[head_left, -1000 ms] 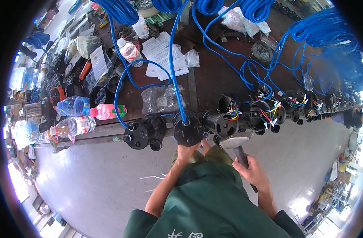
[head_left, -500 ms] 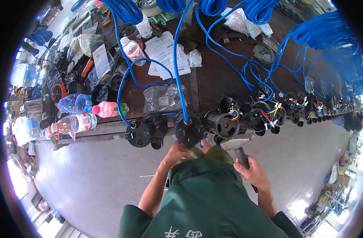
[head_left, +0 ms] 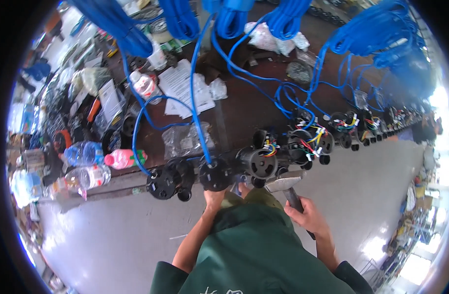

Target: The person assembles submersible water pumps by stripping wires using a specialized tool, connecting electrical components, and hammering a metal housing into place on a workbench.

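My right hand [head_left: 308,215] is wrapped round the dark handle of a hammer [head_left: 285,182], whose metal head points left, in front of the table edge. Just under a black round housing [head_left: 214,176] with a blue cable rising from its top is my left hand [head_left: 214,197]; its fingers are hidden by the housing. To the left sits another black round housing [head_left: 161,184], also with a blue cable. Right of the middle one, an open black housing [head_left: 261,164] shows slots and coloured wires.
More black housings with loose coloured wires [head_left: 312,144] line the table edge to the right. Blue cable coils [head_left: 369,34] hang above. Papers [head_left: 186,88], a clear plastic bag [head_left: 185,139], a pink bottle [head_left: 124,159] and other bottles lie on the cluttered left side.
The whole view has shifted and tilted a little. My left hand has moved up against the underside of the middle housing. The hammer stays in my right hand, near the same housings.
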Demonstrator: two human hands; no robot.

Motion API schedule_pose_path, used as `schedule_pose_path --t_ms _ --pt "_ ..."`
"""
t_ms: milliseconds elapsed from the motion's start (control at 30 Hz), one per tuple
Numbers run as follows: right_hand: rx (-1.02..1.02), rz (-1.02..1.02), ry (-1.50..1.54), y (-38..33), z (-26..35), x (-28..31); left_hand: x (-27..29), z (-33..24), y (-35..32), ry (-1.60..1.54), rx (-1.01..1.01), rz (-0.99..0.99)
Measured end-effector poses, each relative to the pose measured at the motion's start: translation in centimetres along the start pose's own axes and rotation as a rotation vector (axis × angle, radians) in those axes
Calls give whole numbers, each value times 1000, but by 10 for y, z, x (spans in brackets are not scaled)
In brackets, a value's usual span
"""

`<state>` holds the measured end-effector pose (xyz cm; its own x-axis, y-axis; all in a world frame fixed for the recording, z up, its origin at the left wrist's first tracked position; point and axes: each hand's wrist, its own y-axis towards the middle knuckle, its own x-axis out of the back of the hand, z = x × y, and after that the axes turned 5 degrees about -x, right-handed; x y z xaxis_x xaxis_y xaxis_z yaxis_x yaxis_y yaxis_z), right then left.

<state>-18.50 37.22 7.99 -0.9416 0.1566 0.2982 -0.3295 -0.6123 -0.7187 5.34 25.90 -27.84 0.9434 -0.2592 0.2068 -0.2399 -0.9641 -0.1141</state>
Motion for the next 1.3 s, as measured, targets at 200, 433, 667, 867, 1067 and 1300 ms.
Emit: schedule_pose_path --t_ms 200,433,667,867,1067,1300 --pt "-7 -449 94 -22 -28 56 15 -72 0 -274 606 108" --pt "324 -887 -622 51 -69 186 43 -217 -16 894 115 533" --pt "579 -673 -699 129 -82 246 -72 -349 86 384 -275 327" --pt "789 -518 -763 153 -63 269 -117 -243 182 817 -293 698" --pt "886 -639 -676 152 -87 268 -114 -251 207 898 -323 695" --pt "970 -875 -409 84 -28 225 -59 -325 168 1084 -426 192"
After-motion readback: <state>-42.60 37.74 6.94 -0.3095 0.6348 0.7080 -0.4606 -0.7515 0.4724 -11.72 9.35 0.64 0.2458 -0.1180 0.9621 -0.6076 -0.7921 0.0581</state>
